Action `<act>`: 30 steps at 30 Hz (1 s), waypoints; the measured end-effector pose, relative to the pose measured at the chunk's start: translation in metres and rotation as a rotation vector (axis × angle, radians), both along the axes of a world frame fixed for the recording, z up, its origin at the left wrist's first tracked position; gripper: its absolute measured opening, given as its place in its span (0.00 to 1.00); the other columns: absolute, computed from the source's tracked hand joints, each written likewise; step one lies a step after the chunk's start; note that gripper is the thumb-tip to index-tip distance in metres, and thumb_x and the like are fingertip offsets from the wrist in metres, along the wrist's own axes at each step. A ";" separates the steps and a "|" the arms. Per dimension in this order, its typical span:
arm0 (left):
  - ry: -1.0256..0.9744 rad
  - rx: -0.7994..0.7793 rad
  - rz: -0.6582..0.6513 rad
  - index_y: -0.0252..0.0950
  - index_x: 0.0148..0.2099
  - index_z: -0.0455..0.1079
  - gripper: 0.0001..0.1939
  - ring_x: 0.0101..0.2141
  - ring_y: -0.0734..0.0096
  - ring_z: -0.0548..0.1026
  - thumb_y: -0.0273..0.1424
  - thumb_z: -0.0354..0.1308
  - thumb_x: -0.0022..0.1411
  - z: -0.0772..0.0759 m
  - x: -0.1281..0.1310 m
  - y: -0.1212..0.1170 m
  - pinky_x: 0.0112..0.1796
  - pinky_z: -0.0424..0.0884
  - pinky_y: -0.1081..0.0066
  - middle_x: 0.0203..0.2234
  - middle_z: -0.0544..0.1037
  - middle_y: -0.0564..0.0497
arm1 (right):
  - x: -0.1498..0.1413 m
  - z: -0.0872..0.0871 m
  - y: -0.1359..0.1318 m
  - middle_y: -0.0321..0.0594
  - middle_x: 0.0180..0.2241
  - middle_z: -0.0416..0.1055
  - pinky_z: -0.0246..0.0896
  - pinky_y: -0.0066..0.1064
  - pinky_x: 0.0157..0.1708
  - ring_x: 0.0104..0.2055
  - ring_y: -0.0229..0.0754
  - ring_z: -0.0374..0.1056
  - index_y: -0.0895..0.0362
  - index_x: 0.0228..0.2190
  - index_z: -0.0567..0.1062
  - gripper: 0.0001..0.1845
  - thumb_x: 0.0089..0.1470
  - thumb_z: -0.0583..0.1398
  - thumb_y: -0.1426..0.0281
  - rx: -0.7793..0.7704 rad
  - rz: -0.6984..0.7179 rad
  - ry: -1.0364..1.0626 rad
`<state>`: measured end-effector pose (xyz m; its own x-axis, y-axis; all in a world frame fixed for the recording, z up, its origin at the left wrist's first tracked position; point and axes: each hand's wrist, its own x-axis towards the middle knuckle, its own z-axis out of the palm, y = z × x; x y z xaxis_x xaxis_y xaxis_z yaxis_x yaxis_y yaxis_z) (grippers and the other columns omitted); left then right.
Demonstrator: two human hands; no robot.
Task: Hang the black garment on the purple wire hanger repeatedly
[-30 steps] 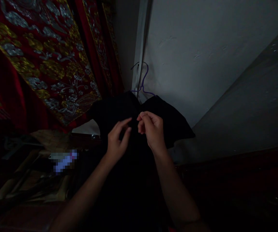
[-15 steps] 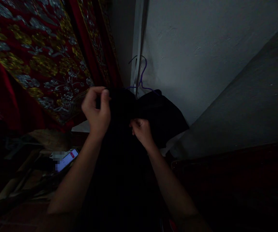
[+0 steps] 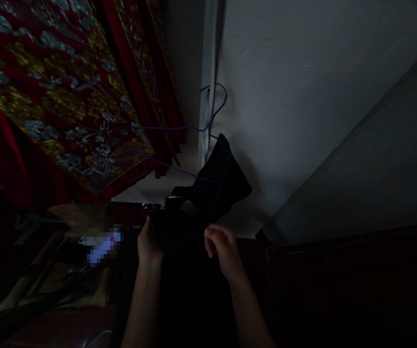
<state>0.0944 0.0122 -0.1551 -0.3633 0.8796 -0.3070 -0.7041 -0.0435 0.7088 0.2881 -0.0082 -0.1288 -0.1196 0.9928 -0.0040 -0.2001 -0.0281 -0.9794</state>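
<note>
A black garment (image 3: 217,186) hangs by one shoulder from a thin purple wire hanger (image 3: 174,128). The hanger's left arm is bare and sticks out over the red cloth; its hook sits on a pale vertical strip on the wall. Lower down, my left hand (image 3: 151,249) grips the loose part of the garment, thumb raised and its other fingers mostly hidden in the dark fabric. My right hand (image 3: 221,246) is curled closed at the garment's right side, pinching the fabric. Small pale patches show on the garment between the hands, too dim to make out.
A red cloth (image 3: 67,101) with gold and silver sequin patterns hangs at the left. Below it, a lit phone (image 3: 103,247), blurred out, lies on a cluttered wooden piece of furniture. The grey wall (image 3: 284,96) fills the right. Dark reddish furniture (image 3: 339,270) stands at lower right.
The garment's left shoulder has come off the hanger, baring its left arm. Both hands have moved down, the left one from shoulder height. The hanger has swung slightly.
</note>
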 end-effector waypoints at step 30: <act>1.588 0.393 -0.864 0.44 0.34 0.80 0.07 0.27 0.62 0.79 0.37 0.63 0.63 0.067 -0.002 -0.028 0.29 0.65 0.71 0.28 0.82 0.51 | 0.074 0.094 0.128 0.39 0.35 0.79 0.66 0.33 0.39 0.36 0.43 0.73 0.54 0.46 0.81 0.18 0.56 0.57 0.68 0.574 -0.148 -0.488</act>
<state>0.0924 -0.0159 -0.0883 0.4645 0.8824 0.0746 0.6190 -0.3838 0.6852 0.3619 0.1195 -0.0351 -0.1027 0.8607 0.4987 0.2967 0.5050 -0.8105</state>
